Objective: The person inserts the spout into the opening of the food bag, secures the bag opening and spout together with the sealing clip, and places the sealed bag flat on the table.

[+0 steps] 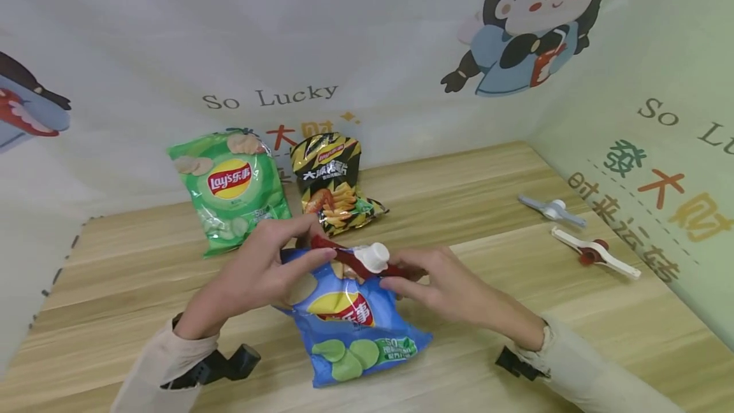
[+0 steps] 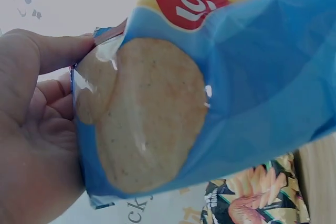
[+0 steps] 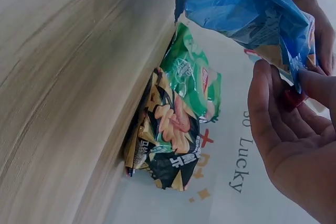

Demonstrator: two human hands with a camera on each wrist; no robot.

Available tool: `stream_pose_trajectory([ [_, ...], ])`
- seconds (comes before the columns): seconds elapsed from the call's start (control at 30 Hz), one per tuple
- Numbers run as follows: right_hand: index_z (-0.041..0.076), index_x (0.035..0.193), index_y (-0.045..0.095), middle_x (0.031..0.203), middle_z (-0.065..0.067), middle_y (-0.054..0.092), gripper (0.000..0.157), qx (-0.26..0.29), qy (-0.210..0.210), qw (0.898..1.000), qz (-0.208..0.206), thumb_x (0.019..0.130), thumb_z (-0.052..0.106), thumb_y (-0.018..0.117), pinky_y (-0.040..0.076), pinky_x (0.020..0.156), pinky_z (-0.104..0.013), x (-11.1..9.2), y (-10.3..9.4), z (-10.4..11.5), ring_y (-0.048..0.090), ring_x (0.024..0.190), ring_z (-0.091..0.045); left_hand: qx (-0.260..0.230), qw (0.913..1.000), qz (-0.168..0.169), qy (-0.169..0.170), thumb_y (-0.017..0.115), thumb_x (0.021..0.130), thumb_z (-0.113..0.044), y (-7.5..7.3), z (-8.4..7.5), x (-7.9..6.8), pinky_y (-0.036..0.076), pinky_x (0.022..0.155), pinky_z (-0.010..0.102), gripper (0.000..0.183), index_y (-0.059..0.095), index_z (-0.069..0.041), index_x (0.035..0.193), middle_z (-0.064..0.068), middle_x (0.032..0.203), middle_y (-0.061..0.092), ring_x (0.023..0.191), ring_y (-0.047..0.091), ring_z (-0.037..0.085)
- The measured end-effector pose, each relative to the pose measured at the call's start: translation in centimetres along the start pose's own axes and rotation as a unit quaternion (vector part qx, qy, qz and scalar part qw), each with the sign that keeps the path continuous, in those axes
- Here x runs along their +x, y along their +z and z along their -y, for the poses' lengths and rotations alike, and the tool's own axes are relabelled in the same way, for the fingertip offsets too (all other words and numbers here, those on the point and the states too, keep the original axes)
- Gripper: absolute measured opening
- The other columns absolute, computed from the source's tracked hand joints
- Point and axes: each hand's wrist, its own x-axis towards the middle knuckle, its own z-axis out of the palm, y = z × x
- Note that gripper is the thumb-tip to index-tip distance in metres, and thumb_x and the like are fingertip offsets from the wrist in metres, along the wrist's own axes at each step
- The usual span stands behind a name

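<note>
A blue Lay's chip bag (image 1: 395,330) is held upright at the middle front, its printed face toward me. Across its top edge lies a red bag clip (image 1: 357,265) with a white round cap (image 1: 376,256). My left hand (image 1: 258,276) pinches the bag's top and the clip's left end between thumb and fingers. At the other end, my right hand (image 1: 438,282) pinches the clip, its thumb in front and fingers behind. In the left wrist view, the left thumb presses the top corner of the blue bag (image 2: 252,72).
Behind stand a green Lay's bag (image 1: 252,196) and a black-and-yellow snack bag (image 1: 329,183), near the printed backdrop. To the right on the wooden table (image 1: 459,196) lie a grey-blue clip (image 1: 553,210) and a white clip with a red cap (image 1: 596,252).
</note>
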Motion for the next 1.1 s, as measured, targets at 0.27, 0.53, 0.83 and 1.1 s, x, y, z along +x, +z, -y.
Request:
stream_pose_trajectory([
  [0.27, 0.010, 0.100, 0.070, 0.078, 0.007, 0.067, 0.011, -0.037, -0.024, 0.999, 0.005, 0.100, 0.017, 0.062, 0.053, 0.059, -0.026, 0.0, 0.0, -0.6, 0.062, 0.067, -0.011, -0.011, 0.9992, 0.021, -0.033, 0.067, 0.096, -0.014, -0.2, 0.6, -0.2, 0.041, 0.061, 0.029, 0.010, 0.061, -0.021, 0.090, -0.008, 0.074, 0.053, 0.070, 0.051, 0.013],
  [0.53, 0.011, 0.107, 0.074, 0.085, 0.007, 0.071, 0.014, -0.043, -0.049, 0.998, -0.007, 0.099, 0.015, 0.063, 0.053, 0.060, -0.025, -0.1, -0.3, -1.0, 0.060, 0.067, -0.007, 0.064, 0.9964, 0.056, 0.000, 0.072, 0.092, -0.023, -0.7, -0.6, 0.5, 0.037, 0.054, 0.024, 0.018, 0.057, -0.020, 0.083, -0.012, 0.066, 0.046, 0.060, 0.045, 0.006],
  [0.83, 0.007, 0.108, 0.074, 0.101, 0.000, 0.075, 0.016, -0.017, -0.050, 0.998, 0.039, 0.098, 0.013, 0.064, 0.057, 0.072, -0.030, -0.3, -1.4, -0.9, 0.069, 0.083, -0.012, -0.001, 0.9923, 0.119, 0.035, 0.070, 0.095, -0.029, -0.4, -1.5, 0.8, 0.027, 0.048, 0.020, 0.037, 0.045, -0.021, 0.067, -0.015, 0.059, 0.030, 0.051, 0.034, 0.000],
  [1.1, 0.010, 0.108, 0.074, 0.100, 0.004, 0.074, 0.018, -0.008, -0.029, 0.997, 0.077, 0.099, 0.021, 0.063, 0.055, 0.071, -0.026, -0.4, -1.8, -0.9, 0.066, 0.080, -0.007, -0.091, 0.9796, 0.177, 0.028, 0.060, 0.099, -0.015, 0.2, -1.1, 0.7, 0.032, 0.046, 0.020, 0.032, 0.053, -0.019, 0.068, -0.016, 0.062, 0.040, 0.052, 0.041, 0.000],
])
